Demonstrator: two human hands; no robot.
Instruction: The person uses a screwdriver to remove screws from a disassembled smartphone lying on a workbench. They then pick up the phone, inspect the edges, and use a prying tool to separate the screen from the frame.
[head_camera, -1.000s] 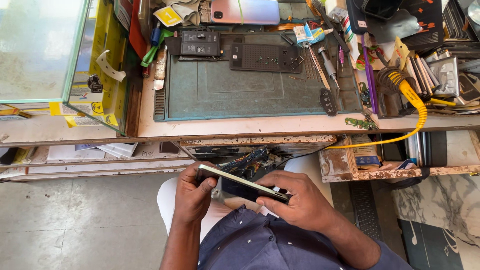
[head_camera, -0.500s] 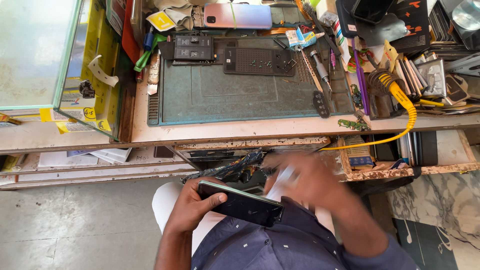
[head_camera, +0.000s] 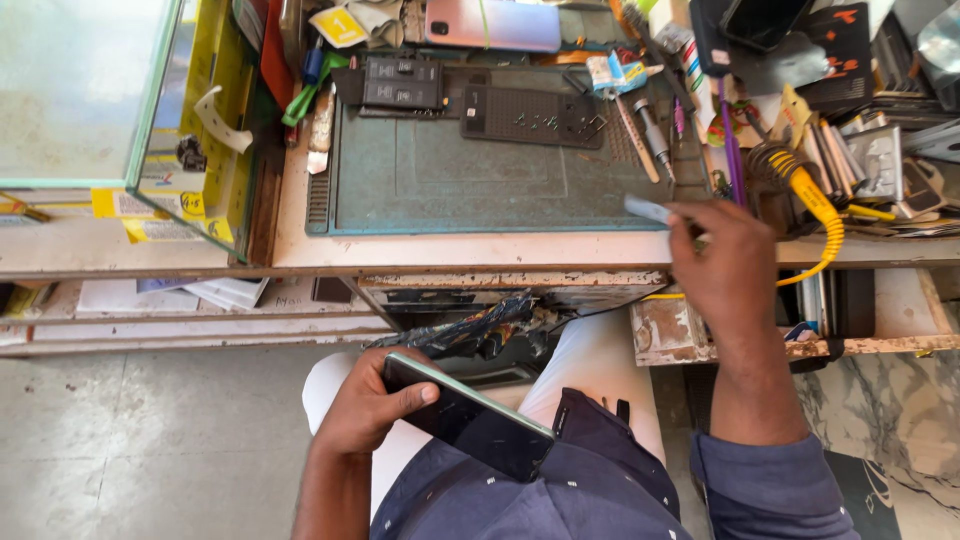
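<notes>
Two hands work apart: the left hand (head_camera: 372, 408) wraps around a dark phone (head_camera: 468, 415), thumb across its glass, holding it tilted over the lap, below the bench edge. The right hand (head_camera: 728, 262) reaches up to the bench's front edge, fingertips pinched on a small pale pick (head_camera: 647, 209) just right of the green mat (head_camera: 470, 180). A screw tray (head_camera: 535, 115) lies on the mat's far side, and a yellow coiled cable (head_camera: 818, 205) runs beside the right hand.
</notes>
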